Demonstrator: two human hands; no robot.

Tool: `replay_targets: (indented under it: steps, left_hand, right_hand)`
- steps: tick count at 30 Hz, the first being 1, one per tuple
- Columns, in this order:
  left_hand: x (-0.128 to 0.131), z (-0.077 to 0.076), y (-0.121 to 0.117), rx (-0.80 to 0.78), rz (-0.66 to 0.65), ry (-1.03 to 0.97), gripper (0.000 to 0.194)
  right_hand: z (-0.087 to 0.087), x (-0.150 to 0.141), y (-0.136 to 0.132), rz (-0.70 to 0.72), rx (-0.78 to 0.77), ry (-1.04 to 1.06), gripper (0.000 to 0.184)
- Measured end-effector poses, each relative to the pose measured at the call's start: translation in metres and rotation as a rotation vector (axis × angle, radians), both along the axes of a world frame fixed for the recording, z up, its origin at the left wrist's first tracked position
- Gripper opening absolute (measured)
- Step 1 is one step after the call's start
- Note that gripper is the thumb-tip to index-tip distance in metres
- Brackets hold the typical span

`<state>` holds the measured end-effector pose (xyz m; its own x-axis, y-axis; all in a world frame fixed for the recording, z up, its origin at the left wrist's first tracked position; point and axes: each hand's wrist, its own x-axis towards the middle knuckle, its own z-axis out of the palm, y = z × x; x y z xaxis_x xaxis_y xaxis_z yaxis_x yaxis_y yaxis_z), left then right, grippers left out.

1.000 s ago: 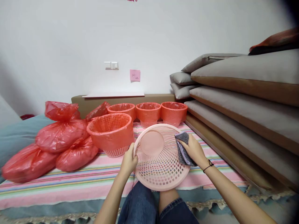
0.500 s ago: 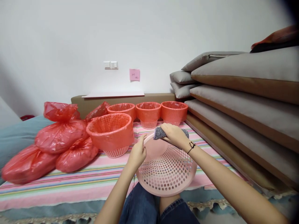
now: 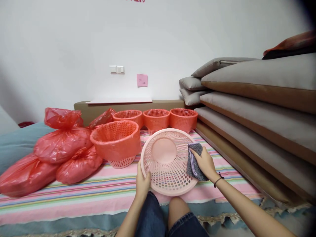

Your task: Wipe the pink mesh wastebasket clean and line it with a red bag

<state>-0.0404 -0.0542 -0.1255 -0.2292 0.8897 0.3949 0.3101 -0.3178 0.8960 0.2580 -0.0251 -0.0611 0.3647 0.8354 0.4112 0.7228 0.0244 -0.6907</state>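
A pale pink perforated plastic basket (image 3: 164, 151) is tilted with its open mouth toward me, just above my knees. My left hand (image 3: 143, 181) grips its rim at the lower left, thumb on the inner side. In my right hand (image 3: 205, 163) is a folded grey cloth (image 3: 195, 164) with a light purple edge, pressed over the basket's right rim. The fingers of that hand are partly hidden by the cloth.
Behind stand several pink baskets lined with red plastic bags, the nearest lined basket (image 3: 117, 141) at left. Tied red bags (image 3: 63, 144) are piled on the far left. Stacked grey cushions (image 3: 254, 108) line the right side. A striped cloth (image 3: 106, 187) covers the surface.
The basket has turned more toward me and its mouth shows fully. My right hand and the cloth moved from the far rim to the right rim; my left hand slid lower.
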Motion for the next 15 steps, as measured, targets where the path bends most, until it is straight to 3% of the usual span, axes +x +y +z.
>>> replay_targets:
  steps: [3,5,9,12,15]
  left_hand:
    - [-0.005,0.013,0.005,0.031,-0.038,0.063,0.075]
    - [-0.012,0.026,0.005,0.073,-0.102,0.139,0.081]
    - [-0.022,0.063,0.001,0.118,-0.283,0.370,0.083]
    - [-0.014,0.093,0.000,0.121,-0.365,0.538,0.086]
    - [0.000,0.116,0.005,0.074,-0.378,0.673,0.083]
  right_hand:
    - [0.001,0.008,-0.002,0.065,-0.004,-0.006,0.043]
    - [0.012,0.012,0.000,0.149,0.025,-0.050,0.040]
    - [0.057,0.006,0.003,0.370,0.094,-0.262,0.029]
    - [0.094,-0.020,0.003,0.455,0.134,-0.536,0.025]
    - [0.117,-0.053,0.006,0.518,0.184,-0.848,0.021]
